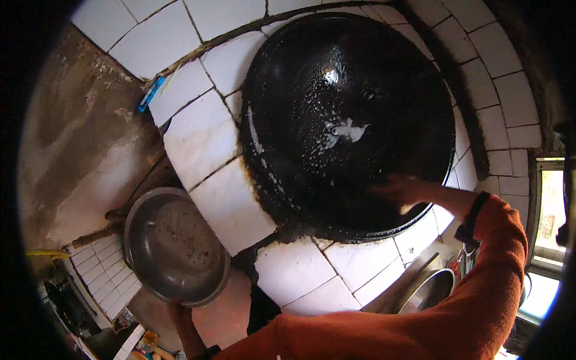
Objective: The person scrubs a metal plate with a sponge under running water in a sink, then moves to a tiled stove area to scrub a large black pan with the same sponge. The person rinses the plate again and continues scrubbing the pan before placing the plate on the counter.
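Note:
A large black wok [351, 180] is set into a white-tiled stove top, its inside wet with droplets and a little water at the middle. My right hand [400, 191] is over the wok's lower right part, blurred and in shadow; whether it touches the wall or holds anything cannot be told. At the lower left, my left hand [180, 310] grips the near rim of a round grey metal basin [175, 243]. The basin is tilted, with dark specks on its inner surface, beside the stove's edge. The fingers under the basin are hidden.
White tiles [297, 270] with broken edges surround the wok. A blue packet [151, 93] lies at the stove's left corner. Another metal basin [429, 290] stands at the lower right, partly behind my sleeve. A tiled ledge [105, 265] is beyond the held basin, and a window [549, 216] is at the right.

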The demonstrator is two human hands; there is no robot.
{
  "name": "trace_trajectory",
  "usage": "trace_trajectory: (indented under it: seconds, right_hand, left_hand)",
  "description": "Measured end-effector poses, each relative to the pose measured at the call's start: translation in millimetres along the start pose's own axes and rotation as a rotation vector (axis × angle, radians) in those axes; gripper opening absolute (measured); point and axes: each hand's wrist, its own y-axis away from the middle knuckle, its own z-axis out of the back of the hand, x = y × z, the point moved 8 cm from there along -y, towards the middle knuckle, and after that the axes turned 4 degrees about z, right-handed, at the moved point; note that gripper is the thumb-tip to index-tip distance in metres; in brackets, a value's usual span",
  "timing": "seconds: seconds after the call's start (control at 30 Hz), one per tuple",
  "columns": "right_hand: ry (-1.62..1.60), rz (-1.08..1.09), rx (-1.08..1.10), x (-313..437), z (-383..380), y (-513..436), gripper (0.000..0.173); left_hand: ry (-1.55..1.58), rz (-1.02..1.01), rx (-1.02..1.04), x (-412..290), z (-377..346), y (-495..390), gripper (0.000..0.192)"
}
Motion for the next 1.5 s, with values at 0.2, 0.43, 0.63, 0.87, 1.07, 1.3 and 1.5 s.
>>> trace_trajectory:
  seconds: [0.2, 0.43, 0.63, 0.87, 1.07, 1.3, 1.5]
  right_hand:
    - [-0.749, -0.152, -0.527, 14.8, 88.4, -111.6, 0.017]
    - [0.255, -0.421, -0.544, -111.8, 200.4, -64.4, 0.036]
    - [0.469, -0.604, -0.622, -189.3, 156.9, 58.0, 0.033]
    - [-0.431, -0.151, -0.214, 10.7, -15.9, 31.5, 0.033]
    - [-0.406, 0.637, -0.888, 184.7, 125.4, -16.1, 0.036]
    - [-0.076, 0.566, -1.386, 153.3, 241.2, -92.2, 0.033]
    - [0.219, -0.415, -0.916, -34.6, 256.3, -78.5, 0.035]
  left_hand:
    - [0.063, 0.056, -0.063, -2.4, 15.1, -5.6, 0.060]
    - [-0.050, 0.029, -0.098, -11.9, 20.3, 6.3, 0.054]
    - [-0.197, -0.033, -0.069, -23.8, 56.6, -6.4, 0.052]
    - [-0.232, -0.071, 0.012, -14.3, 22.5, -11.7, 0.036]
    - [-0.011, 0.038, -0.229, -12.1, -6.7, 9.0, 0.042]
    - [-0.086, 0.001, -0.339, -25.2, -4.0, 18.5, 0.049]
    - [-0.150, 0.039, -0.277, -27.1, 10.5, 13.0, 0.054]
